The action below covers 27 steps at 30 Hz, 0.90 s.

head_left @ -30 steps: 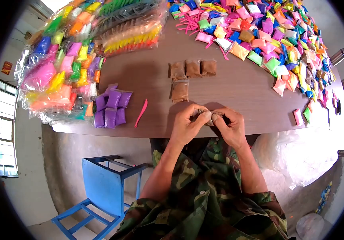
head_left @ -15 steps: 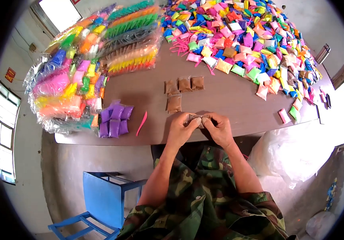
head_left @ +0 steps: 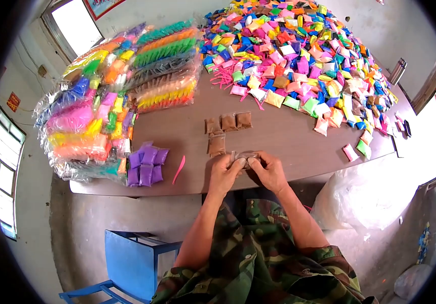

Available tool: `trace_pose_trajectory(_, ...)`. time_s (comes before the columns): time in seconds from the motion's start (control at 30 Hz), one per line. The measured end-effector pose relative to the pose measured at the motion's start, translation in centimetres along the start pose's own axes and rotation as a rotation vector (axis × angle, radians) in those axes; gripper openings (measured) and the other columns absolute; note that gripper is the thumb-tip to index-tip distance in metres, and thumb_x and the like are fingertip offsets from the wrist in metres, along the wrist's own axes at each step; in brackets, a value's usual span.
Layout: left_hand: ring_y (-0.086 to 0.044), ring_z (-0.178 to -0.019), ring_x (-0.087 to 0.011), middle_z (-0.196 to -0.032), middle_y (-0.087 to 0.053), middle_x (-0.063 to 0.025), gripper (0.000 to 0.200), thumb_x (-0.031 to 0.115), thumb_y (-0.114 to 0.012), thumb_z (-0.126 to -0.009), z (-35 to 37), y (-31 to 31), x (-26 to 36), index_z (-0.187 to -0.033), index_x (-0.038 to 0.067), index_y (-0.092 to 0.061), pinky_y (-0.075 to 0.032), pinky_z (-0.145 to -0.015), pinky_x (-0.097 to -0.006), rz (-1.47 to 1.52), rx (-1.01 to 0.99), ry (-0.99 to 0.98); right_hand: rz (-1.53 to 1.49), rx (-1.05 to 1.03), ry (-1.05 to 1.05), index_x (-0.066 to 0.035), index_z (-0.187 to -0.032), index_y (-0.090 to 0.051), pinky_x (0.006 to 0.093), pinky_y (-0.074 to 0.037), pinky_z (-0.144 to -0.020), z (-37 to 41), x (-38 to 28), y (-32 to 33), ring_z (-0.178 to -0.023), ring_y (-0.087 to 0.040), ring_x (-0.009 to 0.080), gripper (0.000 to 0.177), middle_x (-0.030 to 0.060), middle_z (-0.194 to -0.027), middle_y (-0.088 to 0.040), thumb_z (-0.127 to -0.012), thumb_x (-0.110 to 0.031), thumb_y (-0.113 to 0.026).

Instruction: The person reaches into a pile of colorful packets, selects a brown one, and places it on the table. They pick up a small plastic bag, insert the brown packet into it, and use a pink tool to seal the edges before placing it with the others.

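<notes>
Between my left hand (head_left: pixel 225 173) and my right hand (head_left: pixel 269 171), a small clear packet (head_left: pixel 245 156) with brownish contents is pinched by thumbs and fingers at the table's near edge. Just beyond it lie several brown packets: a row of three whose right one (head_left: pixel 243 120) is nearest the middle, and another brown packet (head_left: pixel 217 145) below the row, close to my left fingers. Further left are a pink plastic tool (head_left: pixel 179 169) and a cluster of purple packets (head_left: pixel 147 164).
A heap of coloured packets (head_left: pixel 299 66) covers the table's far right. Stacked clear bags of packets (head_left: pixel 76 116) fill the left side. A white plastic bag (head_left: pixel 365 195) stands beyond the near right edge. A blue chair (head_left: pixel 131 258) is at lower left.
The view has tilted up, so the table sits lower in the frame. Both hands still hold the packet and have moved slightly closer to the brown packets.
</notes>
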State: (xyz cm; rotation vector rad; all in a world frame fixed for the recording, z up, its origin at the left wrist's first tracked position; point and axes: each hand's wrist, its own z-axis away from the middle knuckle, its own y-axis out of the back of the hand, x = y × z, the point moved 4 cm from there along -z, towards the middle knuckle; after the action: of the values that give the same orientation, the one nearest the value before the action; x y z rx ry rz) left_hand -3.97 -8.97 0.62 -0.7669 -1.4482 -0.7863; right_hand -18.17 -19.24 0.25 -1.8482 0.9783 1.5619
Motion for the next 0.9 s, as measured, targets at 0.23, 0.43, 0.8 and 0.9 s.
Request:
trace_pose_trajectory(0.23, -0.061, -0.071, -0.0067, -0.083, -0.069, -0.0005, 0.017, 0.018, -0.074, -0.103, -0.3, -0.3, 0.2, -0.103, 0.001, -0.072, -0.050, -0.064, -0.0249, -0.095, -0.060, -0.020, -0.001, 0.060, -0.020, 0.003, -0.112, -0.075, 0.0266, -0.052, -0.071, 0.3, 0.3, 0.4, -0.080, -0.060, 0.0062, 0.021, -0.0004, -0.087, -0.071, -0.104, -0.016, -0.068)
trace_pose_trajectory(0.43, -0.058, -0.068, -0.0067, -0.085, -0.067, 0.0006, 0.014, 0.014, -0.070, -0.103, -0.5, 0.8, -0.5, -0.107, 0.001, -0.072, -0.047, -0.059, -0.0248, -0.172, -0.037, -0.035, 0.348, 0.106, 0.037, -0.005, -0.110, -0.076, 0.0421, -0.057, -0.071, 0.7, -1.4, 0.0, -0.078, -0.074, 0.0333, 0.022, 0.0226, -0.089, -0.072, -0.102, -0.024, -0.070)
trace_pose_trajectory(0.8, -0.056, -0.072, -0.0062, -0.085, -0.065, 0.0011, 0.012, 0.013, -0.069, -0.104, 0.2, -0.3, 1.1, -0.105, 0.001, -0.070, -0.045, -0.066, -0.0240, 0.042, -0.039, 0.040, 0.113, 0.095, 0.056, -0.001, -0.117, -0.074, 0.0405, -0.057, -0.075, 0.3, -1.5, 0.3, -0.080, -0.073, 0.0328, 0.027, 0.0202, -0.093, -0.074, -0.098, -0.019, -0.072)
trace_pose_trajectory(0.9, -0.056, -0.073, -0.0061, -0.086, -0.065, 0.0011, 0.012, 0.012, -0.068, -0.104, -0.4, -0.4, 0.7, -0.106, 0.001, -0.070, -0.045, -0.067, -0.0239, 0.043, -0.049, 0.028, 0.103, 0.126, 0.045, -0.001, -0.117, -0.074, 0.0398, -0.057, -0.074, 0.1, -1.1, 0.5, -0.077, -0.073, 0.0307, 0.027, 0.0195, -0.091, -0.074, -0.098, -0.020, -0.073)
